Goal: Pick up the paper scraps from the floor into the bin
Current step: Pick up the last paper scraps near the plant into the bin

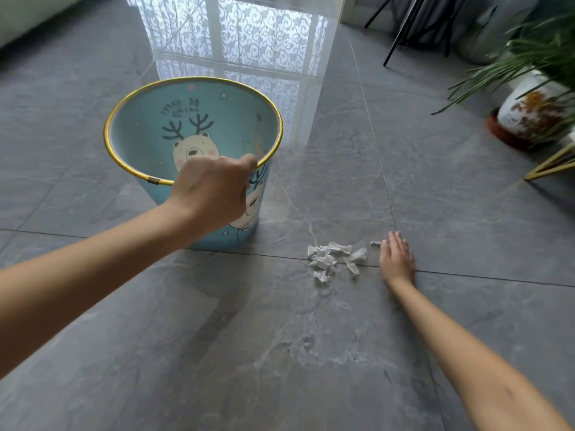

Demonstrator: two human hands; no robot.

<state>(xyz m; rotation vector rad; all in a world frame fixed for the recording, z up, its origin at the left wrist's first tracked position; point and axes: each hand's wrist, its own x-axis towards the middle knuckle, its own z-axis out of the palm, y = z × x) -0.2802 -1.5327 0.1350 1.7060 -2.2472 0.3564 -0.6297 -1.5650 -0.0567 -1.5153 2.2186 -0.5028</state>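
bin [137,144] gripped by left hand [214,194] (right hand [396,256] flat).

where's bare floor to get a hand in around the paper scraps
Bare tile lies between the bin and the paper scraps, and there is a wide stretch on their near side. Right of the scraps is crowded: the right hand lies flat there, one small scrap by its fingertips. The left hand grips the bin's rim.
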